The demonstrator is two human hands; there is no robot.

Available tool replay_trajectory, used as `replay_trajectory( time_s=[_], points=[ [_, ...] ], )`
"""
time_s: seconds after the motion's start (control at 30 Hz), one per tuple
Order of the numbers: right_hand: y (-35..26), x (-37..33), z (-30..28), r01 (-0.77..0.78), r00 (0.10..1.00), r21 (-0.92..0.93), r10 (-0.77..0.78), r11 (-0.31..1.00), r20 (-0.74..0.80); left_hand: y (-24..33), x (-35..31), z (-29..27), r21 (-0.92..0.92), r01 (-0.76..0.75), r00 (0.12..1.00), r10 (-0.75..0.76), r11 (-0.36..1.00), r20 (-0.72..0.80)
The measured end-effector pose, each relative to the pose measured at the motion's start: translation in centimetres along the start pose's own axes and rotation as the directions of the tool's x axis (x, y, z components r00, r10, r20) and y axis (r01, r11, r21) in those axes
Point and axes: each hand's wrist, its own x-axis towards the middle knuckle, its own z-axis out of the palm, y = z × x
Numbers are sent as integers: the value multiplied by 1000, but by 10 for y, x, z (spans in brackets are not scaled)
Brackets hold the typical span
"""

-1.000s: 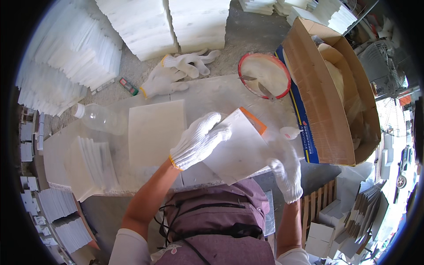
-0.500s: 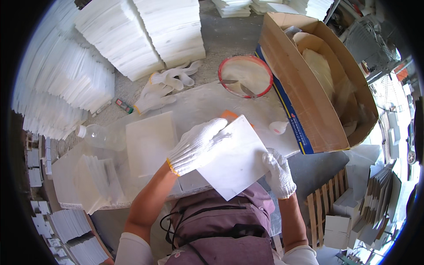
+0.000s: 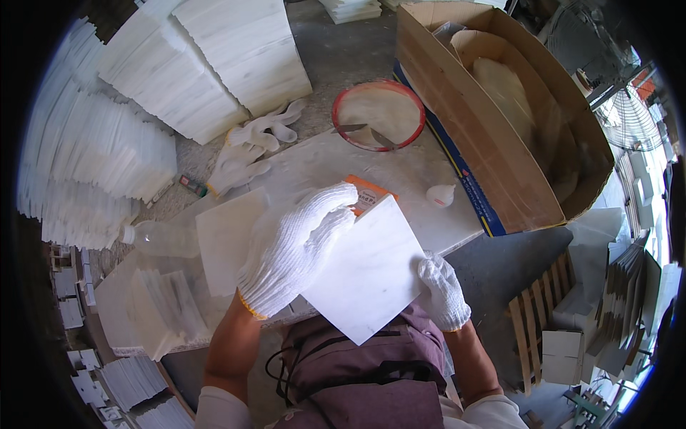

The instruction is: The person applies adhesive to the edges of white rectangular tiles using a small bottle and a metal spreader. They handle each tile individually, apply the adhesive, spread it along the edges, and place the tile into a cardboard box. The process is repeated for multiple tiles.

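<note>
Left hand [image 3: 296, 247] over left edge of white tile [image 3: 368, 275]; can't tell whether clamped, grip masked from me. Tile between hands, over near edge of table [image 3: 407, 168]: looks stiff, weighty, chip-prone, maybe dusty-slick; I'd hold opposite edges. Orange packet [image 3: 368, 191] beyond, partly covered. Right hand [image 3: 443, 292] clamped on right corner, underside fingers unseen.

The marbled tile [image 3: 368, 275] is pulled farther over the purple apron [image 3: 364, 354] than a second ago. The right hand [image 3: 442, 292], blurred then, is seen clearly. More orange sheet [image 3: 369, 191] is shown than half a second ago.
</note>
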Motion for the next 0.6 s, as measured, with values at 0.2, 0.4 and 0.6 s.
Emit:
replay_trajectory(
  time_s=[0.2, 0.4, 0.6],
  points=[
    [4, 0, 10, -14, 1000, 122, 15, 992, -1, 3, -8, -5, -307, 175, 966, -223, 936, -129],
    [1, 0, 16, 40, 999, 9, -40, 999, -2, -13, -34, -14, -314, 266, 919, -337, 912, -202],
    [1, 8, 41, 124, 989, -134, -134, 983, -62, -57, -86, 10, -442, 443, 722, -603, 780, -340]
  ],
)
